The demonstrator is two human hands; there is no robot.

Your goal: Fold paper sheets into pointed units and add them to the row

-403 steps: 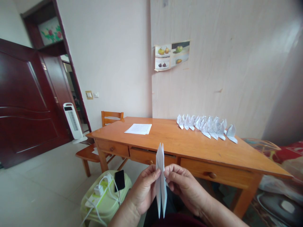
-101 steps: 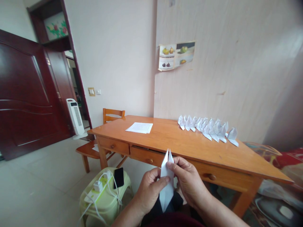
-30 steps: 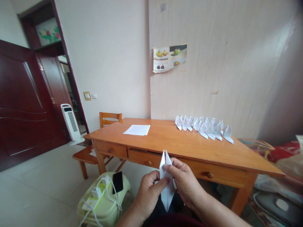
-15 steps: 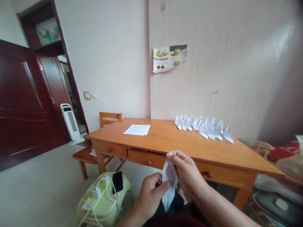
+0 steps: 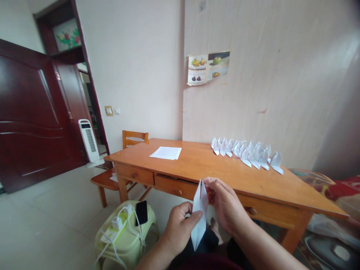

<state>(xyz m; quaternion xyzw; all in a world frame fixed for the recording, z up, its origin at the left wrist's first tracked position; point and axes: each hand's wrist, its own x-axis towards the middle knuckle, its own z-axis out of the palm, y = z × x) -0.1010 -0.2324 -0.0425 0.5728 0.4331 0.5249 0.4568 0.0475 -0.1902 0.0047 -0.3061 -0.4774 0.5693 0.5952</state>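
A folded white paper [image 5: 199,221], long and pointed at both ends, stands upright in front of me below the table's front edge. A narrow slit splits its upper end into two points. My left hand [image 5: 181,227] grips the middle, thumb flat across the front and fingers behind. Up at the right-hand point, the thumb and fingers of my right hand [image 5: 223,202] are pinched together against the paper's edge. Several folded paper pieces [image 5: 249,153] with upright tips stand in rows on the table's right part.
On the wooden table [image 5: 194,159] lies a stack of printed sheets [image 5: 165,153]. A green stool [image 5: 146,234] to the lower left bears a phone [image 5: 141,213] and a power strip [image 5: 115,227] with white cables. A wooden bench [image 5: 102,180] stands under the table's left end.
My right hand's fingertips have shifted from the top of the folded paper toward its right point. The slit between the two points now shows more openly. The view has turned slightly left.
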